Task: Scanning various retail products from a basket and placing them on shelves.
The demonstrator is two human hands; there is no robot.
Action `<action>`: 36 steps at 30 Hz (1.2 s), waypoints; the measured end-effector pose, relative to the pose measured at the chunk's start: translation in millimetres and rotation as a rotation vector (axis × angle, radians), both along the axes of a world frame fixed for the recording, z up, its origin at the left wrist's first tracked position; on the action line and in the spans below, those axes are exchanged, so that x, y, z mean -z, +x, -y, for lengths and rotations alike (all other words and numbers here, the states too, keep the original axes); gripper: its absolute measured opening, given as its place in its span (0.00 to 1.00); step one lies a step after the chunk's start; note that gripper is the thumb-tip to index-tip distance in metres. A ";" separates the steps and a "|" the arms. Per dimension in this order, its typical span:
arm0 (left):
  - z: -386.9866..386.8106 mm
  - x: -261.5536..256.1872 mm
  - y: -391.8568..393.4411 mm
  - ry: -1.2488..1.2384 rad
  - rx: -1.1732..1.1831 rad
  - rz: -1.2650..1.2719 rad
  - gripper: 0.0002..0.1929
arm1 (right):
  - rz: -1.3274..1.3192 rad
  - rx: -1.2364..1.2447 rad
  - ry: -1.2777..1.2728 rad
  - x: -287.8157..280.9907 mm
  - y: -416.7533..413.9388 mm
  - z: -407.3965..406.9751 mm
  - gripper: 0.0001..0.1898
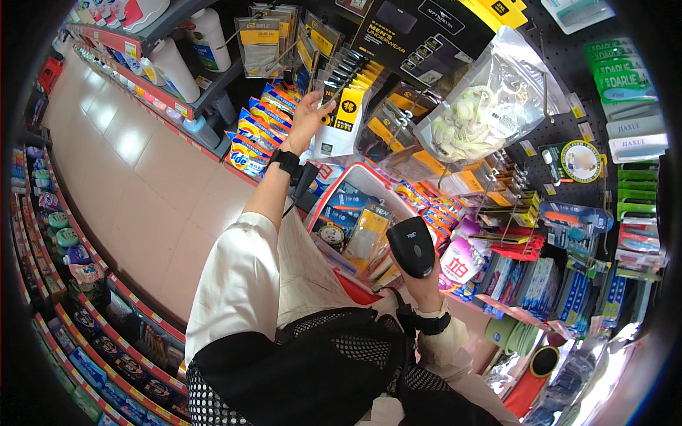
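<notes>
My left hand (310, 118) reaches to the rack, its fingers and thumb at the edge of a hanging packet with a yellow and black label (339, 120); whether they pinch it I cannot tell. Behind that packet hangs a row of similar ones on a metal hook. Low at the right, my right hand (421, 282) holds a black handheld barcode scanner (411, 247), its rounded back facing up. Between the two hands stands a white shopping basket with a red rim (367, 169), filled with blue packs and yellow-labelled packets (366, 231). Both wrists wear black straps.
Tide detergent bags (249, 139) stand beside my left forearm. A clear pouch of pale netted items (469, 120) hangs at upper right, near protruding metal hooks. Shelves with white bottles (173, 69) stand at upper left. A tiled aisle floor (144, 186) runs along the left.
</notes>
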State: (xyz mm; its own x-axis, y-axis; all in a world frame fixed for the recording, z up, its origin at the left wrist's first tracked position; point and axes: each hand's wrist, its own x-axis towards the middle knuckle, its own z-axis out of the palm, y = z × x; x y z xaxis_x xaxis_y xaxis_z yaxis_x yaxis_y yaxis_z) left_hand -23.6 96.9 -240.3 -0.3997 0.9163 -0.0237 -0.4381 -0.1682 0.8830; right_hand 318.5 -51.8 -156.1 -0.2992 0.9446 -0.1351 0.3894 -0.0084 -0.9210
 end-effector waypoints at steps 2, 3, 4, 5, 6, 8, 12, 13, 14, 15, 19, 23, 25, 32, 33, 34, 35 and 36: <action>-2.6 0.1 3.2 -0.088 -0.052 -0.070 0.23 | -0.004 0.019 0.011 5.0 2.8 -0.1 0.23; -1.9 1.2 4.3 -0.106 -0.074 -0.135 0.26 | -0.019 0.014 0.014 7.6 5.5 1.4 0.25; -0.1 3.5 8.0 -0.159 -0.191 -0.245 0.27 | -0.034 0.012 0.016 9.8 8.0 2.6 0.27; 1.5 6.1 11.8 -0.210 -0.306 -0.357 0.28 | -0.024 0.030 0.036 11.1 10.2 3.2 0.27; 8.7 34.9 -1.5 -0.263 -0.457 -0.443 0.29 | -0.058 -0.002 0.012 10.7 6.8 3.0 0.26; 27.4 52.3 19.3 -0.310 -0.424 -0.537 0.24 | -0.080 0.022 -0.013 7.8 13.0 0.8 0.26; 84.0 97.9 81.3 -0.380 0.102 -0.532 0.14 | -0.033 0.022 -0.020 6.1 32.1 6.2 0.25; 96.1 118.6 96.9 -0.375 0.226 -0.575 0.12 | -0.012 0.030 -0.009 6.6 38.7 8.2 0.24; 104.3 111.4 120.9 -0.413 0.336 -0.550 0.11 | 0.029 0.020 -0.028 1.3 47.4 7.6 0.23; 111.0 99.6 143.5 -0.450 0.440 -0.530 0.10 | 0.033 0.046 -0.033 1.1 56.3 10.9 0.23; 120.6 159.9 190.5 -0.646 0.600 -0.513 0.16 | 0.069 0.078 -0.038 -2.0 69.4 19.6 0.21; 109.0 201.9 220.7 -0.669 0.562 -0.789 0.32 | 0.079 0.130 -0.084 -7.1 79.8 29.4 0.19; 104.2 209.0 230.3 -0.702 0.573 -0.817 0.39 | 0.100 0.122 -0.106 -6.0 87.8 33.9 0.19; 92.9 169.0 254.8 -1.063 0.620 -0.999 0.44 | 0.117 0.185 -0.226 7.5 111.5 47.9 0.22; 95.2 172.3 253.6 -1.062 0.613 -0.999 0.44 | 0.115 0.181 -0.221 8.0 110.8 47.6 0.22; 96.5 177.6 250.0 -1.051 0.605 -0.984 0.43 | 0.101 0.186 -0.209 8.7 109.2 47.4 0.22; 95.7 182.5 245.1 -1.040 0.597 -0.969 0.43 | 0.087 0.192 -0.196 9.4 108.1 47.4 0.22; 94.7 185.2 240.7 -1.005 0.632 -0.845 0.42 | 0.101 0.181 -0.206 11.8 109.9 48.1 0.23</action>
State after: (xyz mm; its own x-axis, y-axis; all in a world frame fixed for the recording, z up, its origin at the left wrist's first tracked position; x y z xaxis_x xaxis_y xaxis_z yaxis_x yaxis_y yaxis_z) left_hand 217.1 2.2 -425.5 -0.1638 0.6803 -0.7144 0.4959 0.6829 0.5365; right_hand 428.4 -99.8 -167.9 -0.1033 0.9312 -0.3497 0.4538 -0.2687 -0.8496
